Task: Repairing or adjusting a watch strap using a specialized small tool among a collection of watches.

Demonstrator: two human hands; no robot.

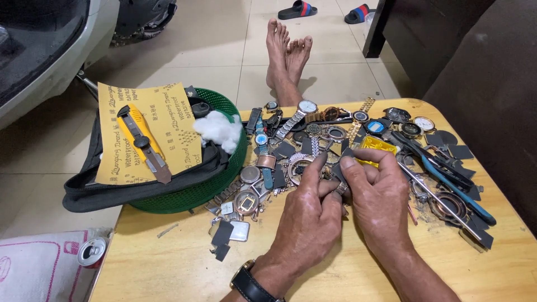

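Both hands, left hand and right hand, pinched a small metal watch part together mid-table. Wooden table on tiled floor; green basket at left edge, pliers near right edge.

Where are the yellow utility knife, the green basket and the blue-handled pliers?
yellow utility knife [136, 132], head view, middle of its body
green basket [197, 193], head view, front wall
blue-handled pliers [447, 182], head view, on a handle

both hands together, left hand and right hand, fingers curled, pinching
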